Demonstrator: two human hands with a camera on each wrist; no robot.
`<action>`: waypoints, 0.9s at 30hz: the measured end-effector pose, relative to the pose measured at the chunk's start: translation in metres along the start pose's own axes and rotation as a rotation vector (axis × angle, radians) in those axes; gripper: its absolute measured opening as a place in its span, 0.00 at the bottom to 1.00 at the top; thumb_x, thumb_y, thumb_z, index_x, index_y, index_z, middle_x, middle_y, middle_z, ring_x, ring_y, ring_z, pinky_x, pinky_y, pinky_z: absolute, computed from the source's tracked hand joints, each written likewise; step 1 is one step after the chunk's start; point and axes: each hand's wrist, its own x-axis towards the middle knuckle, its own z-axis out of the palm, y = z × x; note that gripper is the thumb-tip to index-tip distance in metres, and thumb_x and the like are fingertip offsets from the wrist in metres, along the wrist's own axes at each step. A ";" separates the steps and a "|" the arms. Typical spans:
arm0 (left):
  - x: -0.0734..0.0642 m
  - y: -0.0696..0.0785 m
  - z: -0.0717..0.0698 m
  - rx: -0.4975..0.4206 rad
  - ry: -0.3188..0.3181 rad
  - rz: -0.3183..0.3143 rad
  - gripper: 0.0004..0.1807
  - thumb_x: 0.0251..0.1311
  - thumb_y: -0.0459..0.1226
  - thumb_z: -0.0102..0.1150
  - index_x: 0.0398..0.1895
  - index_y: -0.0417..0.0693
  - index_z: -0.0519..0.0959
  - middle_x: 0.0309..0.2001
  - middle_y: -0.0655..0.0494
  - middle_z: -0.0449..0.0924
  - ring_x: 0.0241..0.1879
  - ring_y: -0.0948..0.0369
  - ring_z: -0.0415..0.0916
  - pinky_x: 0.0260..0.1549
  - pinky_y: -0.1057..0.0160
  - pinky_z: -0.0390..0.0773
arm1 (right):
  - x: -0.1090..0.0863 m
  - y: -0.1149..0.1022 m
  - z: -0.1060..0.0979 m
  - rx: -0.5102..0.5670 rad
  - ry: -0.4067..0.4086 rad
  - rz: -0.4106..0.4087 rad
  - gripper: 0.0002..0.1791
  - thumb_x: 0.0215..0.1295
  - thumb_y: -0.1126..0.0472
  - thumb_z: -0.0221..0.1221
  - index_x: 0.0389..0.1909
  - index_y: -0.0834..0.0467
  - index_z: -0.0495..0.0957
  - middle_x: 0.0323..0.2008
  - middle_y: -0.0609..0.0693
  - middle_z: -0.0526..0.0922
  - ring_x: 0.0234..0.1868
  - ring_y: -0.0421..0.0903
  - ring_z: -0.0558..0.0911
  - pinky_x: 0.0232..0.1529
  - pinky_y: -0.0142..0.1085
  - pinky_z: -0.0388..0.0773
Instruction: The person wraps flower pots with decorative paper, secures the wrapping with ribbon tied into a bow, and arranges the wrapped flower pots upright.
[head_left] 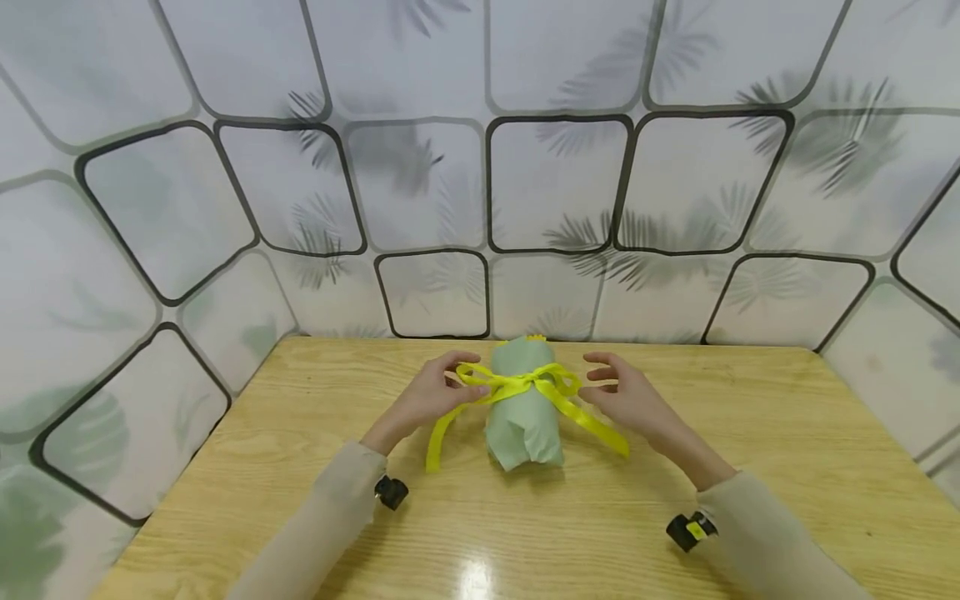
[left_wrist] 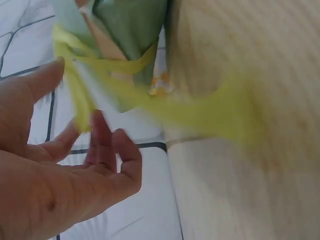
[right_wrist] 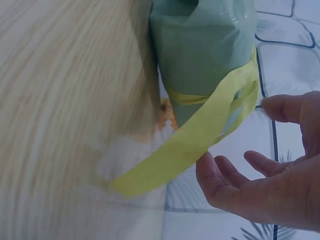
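A bundle wrapped in pale green paper (head_left: 522, 421) lies in the middle of the wooden table, its folded end toward me. Round its middle runs a yellow ribbon (head_left: 517, 385), tied in a bow on top, with a loop and a loose tail on each side. My left hand (head_left: 435, 387) is at the left loop, thumb and fingers spread apart around it, the thumb tip touching the ribbon. Beside the right loop is my right hand (head_left: 626, 396), fingers loosely bent and apart, fingertips right at the ribbon's edge in the right wrist view.
The table (head_left: 442, 533) ends at the far edge just behind the bundle. A patterned curtain (head_left: 558, 192) with dark rounded squares and leaf prints surrounds it. Small yellow-orange flower shapes (right_wrist: 167, 114) show at the bundle's far end. Each wrist wears a small black camera (head_left: 391, 492).
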 end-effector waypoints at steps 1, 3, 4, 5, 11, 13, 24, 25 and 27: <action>0.000 0.001 -0.001 0.019 0.013 0.000 0.32 0.66 0.51 0.67 0.71 0.54 0.73 0.66 0.48 0.74 0.55 0.51 0.78 0.52 0.53 0.81 | 0.002 -0.002 0.001 -0.002 0.003 0.004 0.36 0.75 0.50 0.58 0.78 0.57 0.58 0.70 0.67 0.68 0.66 0.65 0.74 0.58 0.49 0.81; 0.001 0.005 -0.001 0.028 0.005 -0.019 0.32 0.67 0.54 0.64 0.71 0.53 0.73 0.68 0.48 0.74 0.60 0.50 0.77 0.58 0.49 0.79 | 0.005 -0.006 0.004 -0.020 -0.004 0.013 0.39 0.75 0.42 0.57 0.78 0.56 0.58 0.70 0.66 0.69 0.64 0.63 0.77 0.56 0.48 0.82; 0.001 0.006 0.000 0.023 -0.011 -0.036 0.33 0.68 0.56 0.61 0.71 0.52 0.73 0.67 0.48 0.75 0.62 0.49 0.77 0.60 0.48 0.79 | 0.007 -0.009 0.005 -0.030 -0.015 0.023 0.40 0.74 0.39 0.57 0.78 0.56 0.58 0.70 0.66 0.70 0.63 0.61 0.78 0.55 0.48 0.83; 0.001 0.008 0.001 0.012 -0.033 -0.057 0.34 0.69 0.58 0.59 0.71 0.50 0.73 0.67 0.47 0.76 0.63 0.49 0.77 0.61 0.48 0.78 | 0.009 -0.010 0.007 -0.040 -0.032 0.030 0.41 0.74 0.37 0.56 0.78 0.56 0.58 0.70 0.66 0.70 0.62 0.60 0.79 0.55 0.48 0.83; 0.003 0.014 0.013 0.002 -0.136 -0.124 0.41 0.70 0.62 0.54 0.68 0.35 0.73 0.63 0.42 0.79 0.59 0.51 0.79 0.59 0.49 0.80 | 0.019 -0.015 0.017 -0.035 -0.130 0.090 0.40 0.72 0.36 0.57 0.71 0.60 0.61 0.66 0.67 0.72 0.61 0.59 0.79 0.55 0.49 0.82; 0.004 0.013 0.016 -0.012 -0.166 -0.136 0.40 0.70 0.61 0.55 0.67 0.34 0.74 0.62 0.42 0.79 0.57 0.53 0.79 0.57 0.50 0.81 | 0.022 -0.013 0.021 0.026 -0.167 0.113 0.38 0.73 0.39 0.58 0.69 0.62 0.61 0.64 0.68 0.73 0.57 0.57 0.82 0.52 0.48 0.84; 0.015 0.005 0.016 -0.162 -0.309 -0.192 0.26 0.70 0.56 0.59 0.39 0.40 0.84 0.14 0.65 0.59 0.15 0.68 0.52 0.20 0.70 0.60 | 0.022 -0.009 0.025 0.199 -0.290 0.163 0.40 0.76 0.44 0.57 0.69 0.76 0.65 0.60 0.66 0.80 0.49 0.50 0.87 0.54 0.47 0.85; 0.016 0.006 0.015 -0.169 -0.315 -0.202 0.26 0.70 0.56 0.59 0.37 0.41 0.84 0.14 0.65 0.59 0.14 0.69 0.52 0.19 0.70 0.60 | 0.023 -0.009 0.025 0.199 -0.298 0.157 0.39 0.76 0.44 0.57 0.67 0.76 0.68 0.60 0.66 0.80 0.49 0.49 0.87 0.54 0.47 0.85; 0.017 0.006 0.014 -0.180 -0.321 -0.217 0.25 0.70 0.56 0.60 0.35 0.41 0.83 0.14 0.65 0.60 0.14 0.69 0.52 0.19 0.71 0.60 | 0.023 -0.009 0.025 0.197 -0.311 0.145 0.37 0.77 0.44 0.56 0.66 0.75 0.71 0.59 0.65 0.81 0.49 0.48 0.87 0.54 0.45 0.85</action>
